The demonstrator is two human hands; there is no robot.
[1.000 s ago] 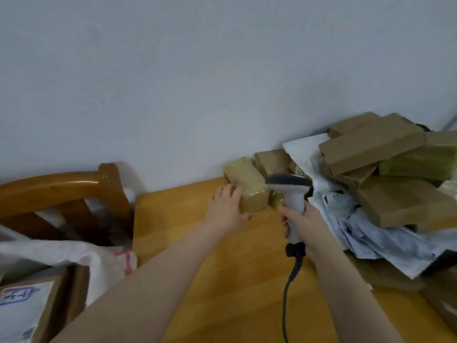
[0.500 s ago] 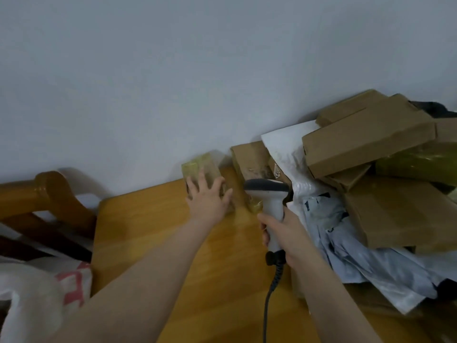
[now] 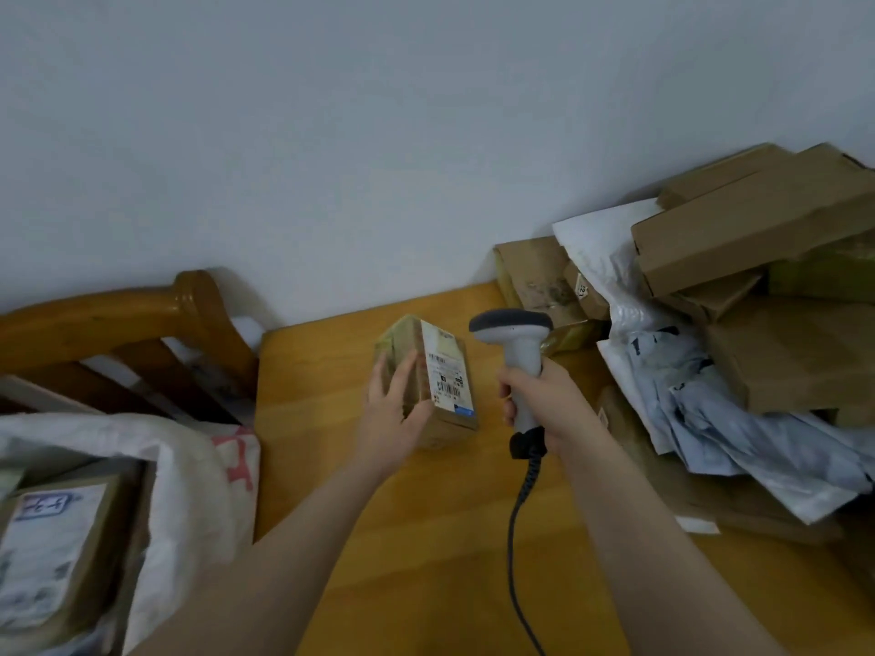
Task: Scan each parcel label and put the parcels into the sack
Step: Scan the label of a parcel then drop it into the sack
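My left hand [image 3: 395, 414] grips a small taped cardboard parcel [image 3: 438, 421] on the wooden table [image 3: 426, 537], its white barcode label [image 3: 445, 371] facing up and to the right. My right hand [image 3: 544, 402] holds a grey and white handheld scanner [image 3: 513, 333] by its handle just right of the parcel, a hand's width away; its coiled cable [image 3: 518, 523] hangs toward me. At the lower left the white woven sack [image 3: 189, 471] stands open with a labelled box [image 3: 47, 565] inside.
A heap of brown cardboard boxes [image 3: 757, 229] and white and pale blue poly mailers [image 3: 738, 419] fills the table's right side against the wall. A wooden chair back [image 3: 142, 314] stands behind the sack at the left.
My left hand has pulled the small parcel away from the wall toward me and turned it so the label shows. The scanner hand has stayed beside it.
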